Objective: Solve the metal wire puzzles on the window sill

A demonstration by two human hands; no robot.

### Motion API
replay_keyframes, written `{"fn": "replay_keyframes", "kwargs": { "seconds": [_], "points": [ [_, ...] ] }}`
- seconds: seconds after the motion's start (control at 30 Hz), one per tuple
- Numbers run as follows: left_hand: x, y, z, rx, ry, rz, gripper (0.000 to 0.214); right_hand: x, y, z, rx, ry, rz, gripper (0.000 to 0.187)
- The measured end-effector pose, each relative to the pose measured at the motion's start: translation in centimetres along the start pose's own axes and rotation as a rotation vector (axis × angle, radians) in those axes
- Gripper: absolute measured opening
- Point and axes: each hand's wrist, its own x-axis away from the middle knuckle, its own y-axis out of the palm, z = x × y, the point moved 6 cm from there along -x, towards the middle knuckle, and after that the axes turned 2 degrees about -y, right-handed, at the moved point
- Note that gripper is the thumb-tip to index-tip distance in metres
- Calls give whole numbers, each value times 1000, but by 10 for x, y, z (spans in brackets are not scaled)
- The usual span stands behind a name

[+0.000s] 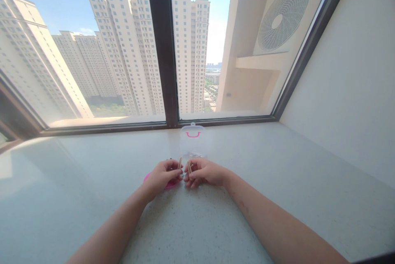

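My left hand point(165, 175) is closed, with a thin tan strip point(180, 163) pinched upright between thumb and fingers. Close beside it, my right hand point(202, 171) pinches a similar tan strip point(189, 168), tilted slightly. The strips are too small for me to tell their kind. Beneath the left hand lies a bright pink round dish or lid point(169, 186), mostly covered by that hand. Just beyond both hands is a clear plastic box point(193, 144) with a pink handle, and some small items show near its base.
The pale speckled sill point(197, 223) spreads around both arms. A dark window frame point(171, 50) borders the glass at the back, with tall buildings and an air-conditioner unit point(284, 17) outside. A white wall point(345, 91) rises on the right.
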Motion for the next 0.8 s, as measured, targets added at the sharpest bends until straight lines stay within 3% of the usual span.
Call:
{"fn": "replay_keyframes", "kwargs": {
  "seconds": [0.37,0.5,0.67,0.8],
  "points": [
    [2,-6,4,-59,3,38,33,1,-4,3,-37,24,18,29],
    [4,-12,11,-47,67,95,32,0,-4,4,-42,27,18,29],
    [8,-32,28,-89,151,235,30,0,-4,3,-34,36,28,29],
    [13,-54,32,-232,75,348,26,1,-4,3,-26,39,34,29]
  ]
}}
